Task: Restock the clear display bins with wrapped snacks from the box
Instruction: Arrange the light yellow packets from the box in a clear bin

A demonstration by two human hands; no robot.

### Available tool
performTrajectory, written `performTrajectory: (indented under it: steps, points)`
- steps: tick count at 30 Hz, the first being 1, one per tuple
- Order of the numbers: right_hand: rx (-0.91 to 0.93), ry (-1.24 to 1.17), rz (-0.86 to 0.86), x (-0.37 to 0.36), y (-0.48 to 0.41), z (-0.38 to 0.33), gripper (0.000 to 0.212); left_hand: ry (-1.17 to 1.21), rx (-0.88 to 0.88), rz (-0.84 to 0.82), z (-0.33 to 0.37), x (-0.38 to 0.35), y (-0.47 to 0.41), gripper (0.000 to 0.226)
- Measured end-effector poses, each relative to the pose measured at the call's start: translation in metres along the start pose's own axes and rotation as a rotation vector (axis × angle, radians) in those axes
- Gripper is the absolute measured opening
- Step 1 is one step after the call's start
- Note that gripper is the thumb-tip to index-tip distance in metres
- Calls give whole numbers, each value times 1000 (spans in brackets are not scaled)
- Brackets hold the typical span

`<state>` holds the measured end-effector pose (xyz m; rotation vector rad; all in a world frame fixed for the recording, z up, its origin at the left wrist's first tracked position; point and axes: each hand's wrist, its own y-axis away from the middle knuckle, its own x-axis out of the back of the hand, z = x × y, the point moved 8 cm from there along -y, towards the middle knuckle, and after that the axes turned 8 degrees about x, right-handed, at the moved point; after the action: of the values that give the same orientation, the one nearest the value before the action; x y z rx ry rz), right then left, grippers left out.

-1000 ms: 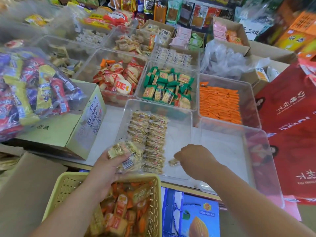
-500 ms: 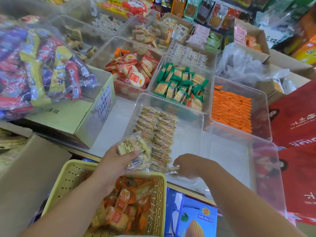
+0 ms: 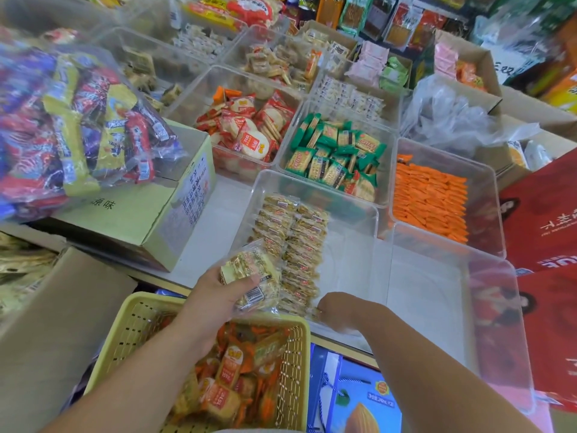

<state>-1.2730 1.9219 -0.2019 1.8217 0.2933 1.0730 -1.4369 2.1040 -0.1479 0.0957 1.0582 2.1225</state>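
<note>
In the clear bin [image 3: 349,264] near me, 2 snack rows [image 3: 296,242] sit on its left side. My L hand [image 3: 215,295] grips a bunch of packs [image 3: 249,276] by the bin's corner. R hand [image 3: 343,307] is at the row end, fingers hidden, can't tell. I think 1 bump could tip the rows.

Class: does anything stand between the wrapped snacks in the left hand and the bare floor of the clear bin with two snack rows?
No lid covers the clear bin. Two laid rows of snacks lie between the stack in the left hand and the bare floor; the right hand sits at their near end.
</note>
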Motion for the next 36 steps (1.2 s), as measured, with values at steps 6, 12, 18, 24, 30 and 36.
performTrajectory:
  steps: [6,12,18,24,30,36]
  points:
    - [134,-202,408,38,50,-21,39,49,40,-13,4,-7,18,101]
    - [539,-465,814,50,140,-76,99,-163,86,-118,-2,-31,52,61]
    - [600,-430,854,31,163,-98,96,-254,89,-76,-5,-50,85,56]
    - [524,-540,986,17,175,-87,57,-219,92,43,3,-48,96,57]
    - [420,-1080,1048,10,180,-57,23,-445,-16,89,-4,-39,114,15]
    - [412,-1039,959,2,170,-66,30,-610,-76,5,-9,-49,118,19]
